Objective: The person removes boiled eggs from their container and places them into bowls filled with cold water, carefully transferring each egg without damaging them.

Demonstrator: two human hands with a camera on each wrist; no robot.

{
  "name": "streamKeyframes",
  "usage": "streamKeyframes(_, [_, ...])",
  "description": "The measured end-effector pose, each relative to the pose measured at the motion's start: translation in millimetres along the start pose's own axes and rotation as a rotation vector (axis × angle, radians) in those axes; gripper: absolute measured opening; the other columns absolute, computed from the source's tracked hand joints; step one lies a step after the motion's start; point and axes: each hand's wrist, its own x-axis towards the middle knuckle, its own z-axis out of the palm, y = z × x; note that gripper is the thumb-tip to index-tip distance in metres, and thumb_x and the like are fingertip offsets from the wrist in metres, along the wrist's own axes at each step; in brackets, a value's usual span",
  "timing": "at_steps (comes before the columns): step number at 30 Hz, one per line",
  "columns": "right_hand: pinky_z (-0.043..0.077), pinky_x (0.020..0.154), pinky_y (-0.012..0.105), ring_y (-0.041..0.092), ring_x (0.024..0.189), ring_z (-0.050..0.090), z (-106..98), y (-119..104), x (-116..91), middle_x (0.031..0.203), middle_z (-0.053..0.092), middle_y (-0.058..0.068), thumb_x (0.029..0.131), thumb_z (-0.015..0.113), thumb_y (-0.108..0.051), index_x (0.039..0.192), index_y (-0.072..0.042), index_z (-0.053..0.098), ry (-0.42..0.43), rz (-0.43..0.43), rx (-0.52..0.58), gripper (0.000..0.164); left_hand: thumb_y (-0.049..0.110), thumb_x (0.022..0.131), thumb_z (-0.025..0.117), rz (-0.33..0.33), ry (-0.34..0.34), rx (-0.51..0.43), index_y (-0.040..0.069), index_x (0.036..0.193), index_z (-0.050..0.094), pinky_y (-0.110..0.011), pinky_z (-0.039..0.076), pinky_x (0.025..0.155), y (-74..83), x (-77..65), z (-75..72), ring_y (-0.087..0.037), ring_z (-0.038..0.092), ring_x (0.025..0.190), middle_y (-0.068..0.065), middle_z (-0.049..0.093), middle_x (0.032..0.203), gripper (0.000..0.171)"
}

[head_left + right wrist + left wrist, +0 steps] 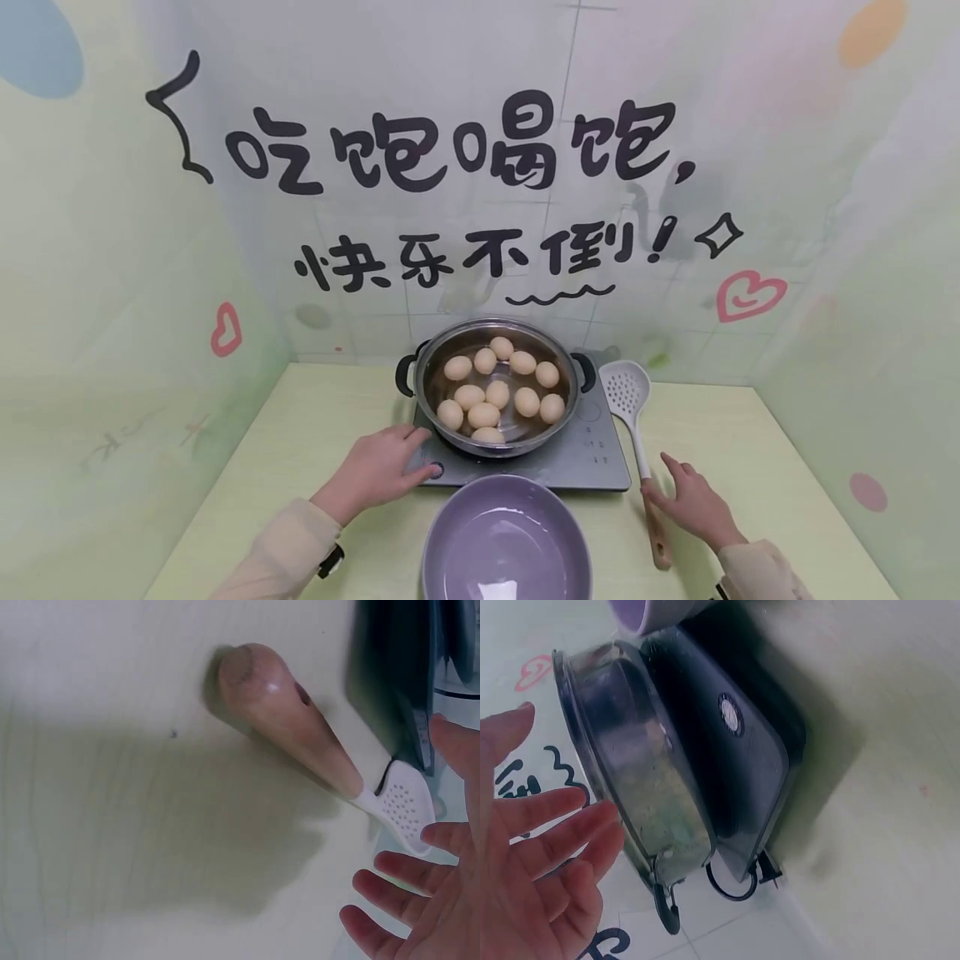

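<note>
The right hand (450, 896) spreads its fingers above the pale table (82, 825), casting a broad shadow (247, 847). A skimmer (330, 761) lies below, its rounded wooden handle (289, 720) at the near end, its white perforated head (409, 802) at the far end, partly behind a fingertip. The dark cooktop (401, 675) stands just left of the skimmer; a black cord (457, 695) shows beyond.
</note>
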Motion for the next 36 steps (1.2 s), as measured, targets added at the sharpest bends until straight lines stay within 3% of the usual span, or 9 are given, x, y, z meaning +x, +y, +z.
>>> streamKeyframes(7, [0.046, 0.073, 0.053, 0.045, 0.096, 0.054, 9, 0, -3, 0.112, 0.049, 0.035, 0.082, 0.06, -0.045, 0.128, 0.014, 0.036, -0.054, 0.018, 0.053, 0.079, 0.043, 0.079, 0.064, 0.056, -0.001, 0.002, 0.012, 0.093, 0.059, -0.031, 0.042, 0.047, 9.1, 2.0, 12.2, -0.016, 0.057, 0.059, 0.002, 0.057, 0.073, 0.035])
streamKeyframes(21, [0.043, 0.082, 0.054, 0.041, 0.092, 0.056, 24, 0, -6, 0.104, 0.051, 0.034, 0.08, 0.065, -0.035, 0.121, 0.021, 0.037, -0.097, 0.07, 0.079, 0.075, 0.045, 0.082, 0.059, 0.101, -0.114, -0.02, 0.011, 0.089, 0.055, -0.029, 0.039, 0.046, 22.9, -0.1, 33.9, -0.014, 0.053, 0.055, 0.004, 0.054, 0.065, 0.035])
streamKeyframes(24, [0.046, 0.078, 0.05, 0.034, 0.084, 0.056, 26, -1, -6, 0.097, 0.053, 0.028, 0.08, 0.066, -0.03, 0.118, 0.021, 0.04, -0.096, 0.072, 0.095, 0.069, 0.045, 0.083, 0.058, 0.12, -0.128, -0.02, 0.011, 0.088, 0.056, -0.028, 0.039, 0.046, 26.4, 0.5, 39.5, -0.013, 0.053, 0.055, 0.004, 0.054, 0.064, 0.034])
streamKeyframes(26, [0.047, 0.069, 0.043, 0.026, 0.076, 0.053, 30, -1, -5, 0.087, 0.053, 0.021, 0.08, 0.066, -0.025, 0.108, 0.019, 0.046, -0.097, 0.075, 0.117, 0.056, 0.045, 0.084, 0.057, 0.137, -0.124, -0.01, 0.011, 0.086, 0.056, -0.027, 0.04, 0.046, 28.4, 1.0, 42.7, -0.013, 0.052, 0.054, 0.004, 0.053, 0.063, 0.034])
streamKeyframes(31, [0.037, 0.056, 0.029, 0.017, 0.066, 0.043, 35, -4, -4, 0.072, 0.044, 0.008, 0.08, 0.065, -0.018, 0.085, 0.004, 0.051, -0.081, 0.083, 0.15, 0.026, 0.042, 0.085, 0.057, 0.172, -0.107, 0.031, 0.013, 0.08, 0.054, -0.027, 0.041, 0.047, 32.0, 3.0, 50.0, -0.012, 0.053, 0.053, 0.005, 0.054, 0.062, 0.03])
streamKeyframes(36, [0.04, 0.057, 0.029, 0.017, 0.065, 0.045, 36, -6, -4, 0.073, 0.045, 0.009, 0.078, 0.064, -0.012, 0.085, 0.007, 0.052, -0.051, 0.064, 0.138, 0.024, 0.037, 0.086, 0.057, 0.168, -0.116, 0.027, 0.013, 0.08, 0.055, -0.028, 0.043, 0.049, 35.2, 5.4, 54.7, -0.015, 0.058, 0.056, 0.003, 0.059, 0.066, 0.026])
